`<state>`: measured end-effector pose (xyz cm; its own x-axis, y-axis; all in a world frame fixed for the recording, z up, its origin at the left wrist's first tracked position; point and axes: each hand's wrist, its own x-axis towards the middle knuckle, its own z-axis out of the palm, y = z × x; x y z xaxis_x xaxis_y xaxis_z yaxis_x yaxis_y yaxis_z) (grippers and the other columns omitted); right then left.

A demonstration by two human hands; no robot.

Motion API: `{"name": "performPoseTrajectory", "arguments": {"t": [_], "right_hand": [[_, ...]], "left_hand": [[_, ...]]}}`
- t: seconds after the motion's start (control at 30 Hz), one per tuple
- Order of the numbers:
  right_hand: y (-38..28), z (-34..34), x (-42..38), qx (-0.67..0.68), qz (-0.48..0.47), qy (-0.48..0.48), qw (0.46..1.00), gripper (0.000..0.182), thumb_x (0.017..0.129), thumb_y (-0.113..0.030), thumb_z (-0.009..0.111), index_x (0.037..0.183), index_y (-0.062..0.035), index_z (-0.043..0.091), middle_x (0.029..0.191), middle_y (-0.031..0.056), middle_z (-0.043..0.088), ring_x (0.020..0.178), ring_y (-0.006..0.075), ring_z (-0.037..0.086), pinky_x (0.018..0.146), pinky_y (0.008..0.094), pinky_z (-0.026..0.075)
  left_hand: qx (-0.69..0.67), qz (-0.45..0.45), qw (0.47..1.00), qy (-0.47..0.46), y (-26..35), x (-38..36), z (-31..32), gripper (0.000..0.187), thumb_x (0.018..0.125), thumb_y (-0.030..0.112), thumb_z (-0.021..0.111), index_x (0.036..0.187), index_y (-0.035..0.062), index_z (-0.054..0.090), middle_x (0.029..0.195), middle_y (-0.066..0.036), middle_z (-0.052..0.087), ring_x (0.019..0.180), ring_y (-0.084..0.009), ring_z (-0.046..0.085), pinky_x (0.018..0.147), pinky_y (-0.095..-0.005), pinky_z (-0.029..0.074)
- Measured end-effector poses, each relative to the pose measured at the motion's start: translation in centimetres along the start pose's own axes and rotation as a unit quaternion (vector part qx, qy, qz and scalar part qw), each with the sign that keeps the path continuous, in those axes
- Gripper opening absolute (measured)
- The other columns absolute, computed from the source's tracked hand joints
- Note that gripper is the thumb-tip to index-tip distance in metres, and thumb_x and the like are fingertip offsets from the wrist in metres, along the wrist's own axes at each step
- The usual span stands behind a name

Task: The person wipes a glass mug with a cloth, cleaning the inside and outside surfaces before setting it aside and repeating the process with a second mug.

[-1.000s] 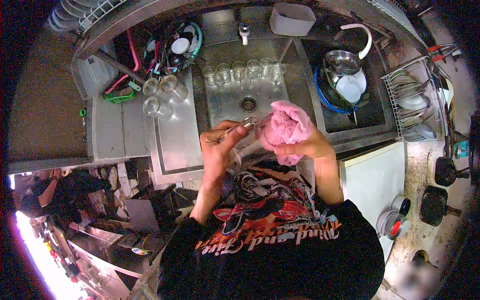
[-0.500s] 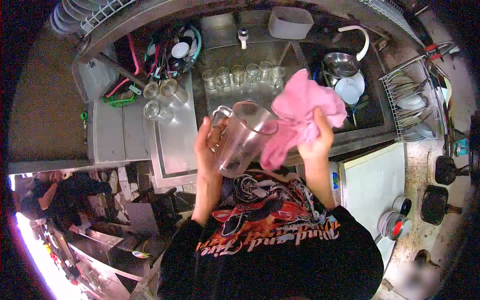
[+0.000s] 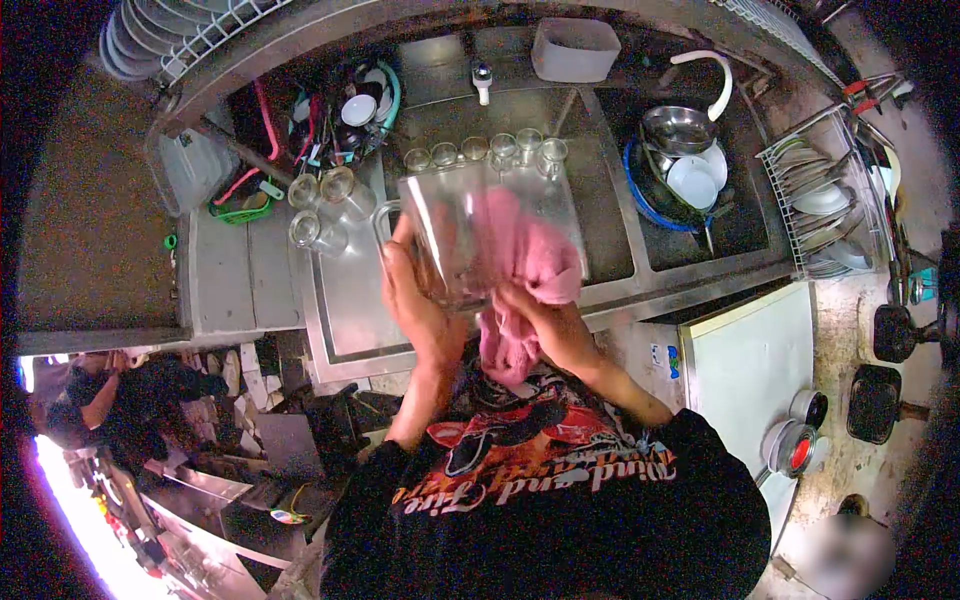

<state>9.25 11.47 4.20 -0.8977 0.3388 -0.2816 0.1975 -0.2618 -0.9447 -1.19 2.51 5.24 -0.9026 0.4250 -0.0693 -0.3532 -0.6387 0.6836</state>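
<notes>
A large clear glass mug [image 3: 440, 235] is in my left hand [image 3: 418, 300], its handle on the left side and its body raised over the sink's edge. My right hand [image 3: 548, 325] grips a pink cloth [image 3: 530, 250], which lies against the mug's right side and hangs down below it. The fingers of my right hand are partly hidden by the cloth. Beyond the mug, several small glass mugs [image 3: 502, 150] stand in a row on the steel counter. To the left are more glass vessels [image 3: 340, 190] grouped together.
A basin with bowls and plates [image 3: 690, 180] is in the right sink. A dish rack [image 3: 825, 205] stands at the right, pans [image 3: 872, 403] beside it. A grey plastic container [image 3: 577, 50] sits at the back. Another person [image 3: 150, 400] is at the lower left.
The pink cloth and my right hand have moved left, up to the mug. The mug has turned more upright and shifted slightly left.
</notes>
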Motion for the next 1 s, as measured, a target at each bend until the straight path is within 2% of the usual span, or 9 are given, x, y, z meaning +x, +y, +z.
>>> {"name": "performPoseTrajectory", "arguments": {"t": [0.13, 0.2, 0.23, 0.4, 0.67, 0.73, 0.77, 0.87, 1.0], "right_hand": [[-1.2, 0.7, -0.3, 0.038, -0.037, -0.024, 0.998, 0.039, 0.087, -0.023, 0.055, 0.114, -0.0024, 0.036, 0.086, 0.0057, 0.05, 0.079, 0.0159, 0.052, 0.075, 0.0284, 0.042], [-1.4, 0.7, 0.7, -0.239, -0.354, 0.159, 0.89, 0.057, 0.082, -0.023, 0.061, 0.122, -0.0013, 0.027, 0.102, 0.0084, 0.047, 0.094, 0.0194, 0.048, 0.084, 0.0318, 0.04], [-2.0, 0.4, 0.5, -0.227, -0.319, 0.137, 0.91, 0.066, 0.077, -0.025, 0.066, 0.123, 0.0043, 0.029, 0.121, 0.0135, 0.036, 0.113, 0.0197, 0.035, 0.097, 0.0318, 0.028], [-1.9, -1.4, 2.3, -0.031, -0.419, 0.239, 0.875, 0.059, 0.079, -0.022, 0.062, 0.122, 0.007, 0.034, 0.119, 0.0118, 0.042, 0.111, 0.0191, 0.042, 0.095, 0.0319, 0.032], [-2.6, -1.5, 2.5, 0.384, -0.169, 0.079, 0.904, 0.038, 0.087, -0.037, 0.048, 0.108, -0.0055, 0.053, 0.092, 0.0084, 0.059, 0.084, 0.0203, 0.058, 0.076, 0.0346, 0.048], [1.3, -1.7, 2.6, 0.38, -0.249, 0.023, 0.891, 0.041, 0.089, -0.034, 0.044, 0.117, -0.0043, 0.048, 0.108, 0.0092, 0.056, 0.1, 0.019, 0.053, 0.089, 0.0319, 0.04], [1.9, -1.7, 2.6, 0.397, -0.159, 0.021, 0.904, 0.038, 0.089, -0.033, 0.044, 0.115, -0.0056, 0.05, 0.104, 0.0068, 0.057, 0.096, 0.0165, 0.054, 0.086, 0.0303, 0.042], [2.5, -0.7, 2.2, 0.396, -0.019, 0.096, 0.913, 0.031, 0.088, -0.032, 0.049, 0.108, -0.0092, 0.053, 0.096, 0.0009, 0.058, 0.087, 0.0098, 0.054, 0.075, 0.0242, 0.043], [0.9, 0.8, 1.1, 0.266, 0.001, 0.026, 0.964, 0.042, 0.084, -0.03, 0.057, 0.116, -0.0042, 0.048, 0.106, 0.0044, 0.054, 0.1, 0.0149, 0.05, 0.087, 0.0287, 0.038]], "left_hand": [[0.116, 0.137, 0.982, 0.058, -1.0, 0.0, -0.8, 0.04, 0.093, 0.022, 0.04, 0.123, -0.0038, 0.042, 0.12, -0.014, 0.05, 0.11, -0.0213, 0.048, 0.093, -0.0329, 0.037], [0.335, 0.174, 0.925, -0.027, -0.6, -1.1, -0.6, 0.037, 0.092, 0.019, 0.043, 0.121, -0.0042, 0.045, 0.121, -0.014, 0.049, 0.112, -0.0195, 0.045, 0.094, -0.0306, 0.034], [0.341, 0.172, 0.923, -0.044, -0.3, -1.5, -0.3, 0.035, 0.09, 0.018, 0.047, 0.118, -0.0044, 0.049, 0.118, -0.013, 0.052, 0.109, -0.018, 0.046, 0.092, -0.0295, 0.034], [0.334, 0.059, 0.939, -0.064, -0.2, -1.8, -1.0, 0.038, 0.089, 0.024, 0.05, 0.113, -0.0051, 0.054, 0.109, -0.013, 0.058, 0.099, -0.0164, 0.053, 0.088, -0.0283, 0.039], [0.055, -0.24, 0.969, -0.007, -0.2, -1.1, -1.2, 0.051, 0.089, 0.035, 0.045, 0.117, -0.0078, 0.048, 0.111, -0.015, 0.055, 0.099, -0.0219, 0.054, 0.09, -0.0318, 0.039], [0.09, -0.163, 0.982, 0.004, -0.1, -1.4, -0.4, 0.052, 0.089, 0.037, 0.045, 0.116, -0.0076, 0.048, 0.11, -0.014, 0.055, 0.098, -0.0207, 0.053, 0.09, -0.0316, 0.039], [0.063, -0.13, 0.989, -0.015, -1.0, -1.2, -1.0, 0.048, 0.092, 0.04, 0.037, 0.113, -0.001, 0.051, 0.088, -0.007, 0.058, 0.078, -0.0127, 0.056, 0.067, -0.0242, 0.045], [0.185, 0.107, 0.977, 0.005, -2.3, -0.5, -2.2, 0.046, 0.092, 0.035, 0.039, 0.12, -0.0014, 0.047, 0.107, -0.013, 0.056, 0.095, -0.0186, 0.054, 0.082, -0.0295, 0.043], [0.183, 0.181, 0.964, 0.065, -2.2, -0.1, -1.6, 0.043, 0.092, 0.029, 0.043, 0.121, -0.0024, 0.046, 0.119, -0.015, 0.051, 0.108, -0.0239, 0.049, 0.093, -0.0333, 0.037]]}}
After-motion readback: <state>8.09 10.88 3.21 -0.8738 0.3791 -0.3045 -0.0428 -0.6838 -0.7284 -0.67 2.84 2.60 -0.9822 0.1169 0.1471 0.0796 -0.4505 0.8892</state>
